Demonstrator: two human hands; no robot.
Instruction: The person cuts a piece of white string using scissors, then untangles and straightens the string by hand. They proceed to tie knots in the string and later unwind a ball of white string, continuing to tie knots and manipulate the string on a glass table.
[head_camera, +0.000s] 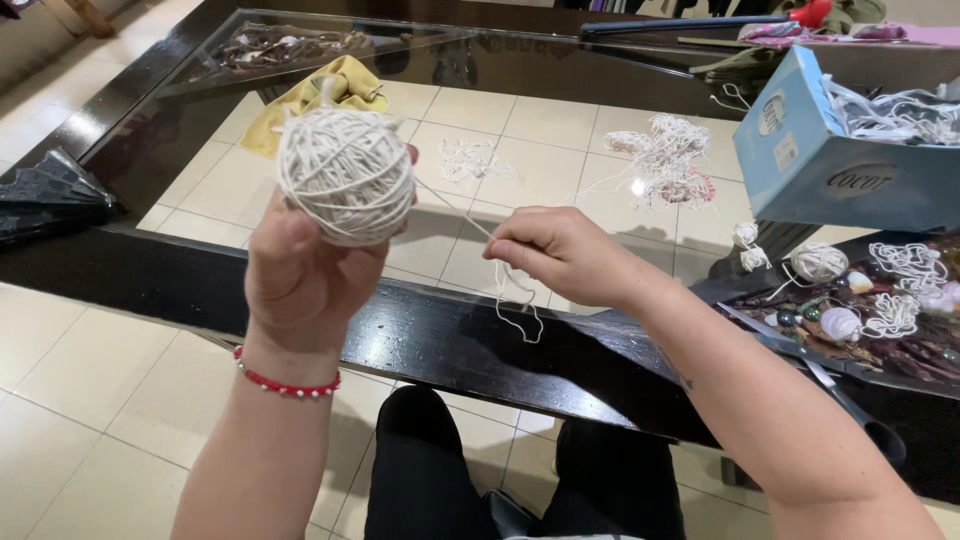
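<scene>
Left hand is gripping a ball of cream string, fingers wrapped behind it, holding it raised above the near edge of the glass-topped table. A red bead bracelet is sitting on that wrist. Right hand is closing thumb and fingertips on the loose strand running from the ball; the strand is stretching taut between the two hands, and its free end is dangling in a loop just below the right fingers, over the table's dark frame. Both hands are hovering above the table, not resting on it. On the glass beyond, two small tangles of white string are lying apart from each other, and a yellow cloth is lying behind the ball. To the right, a blue cardboard box is standing tilted, stuffed with white cord. Near it, a smaller string ball and a scatter of shells and beads are lying under the glass; whether they touch is unclear. Scissors are resting along the frame near the right forearm. A folded black fan is sitting at far left.
</scene>
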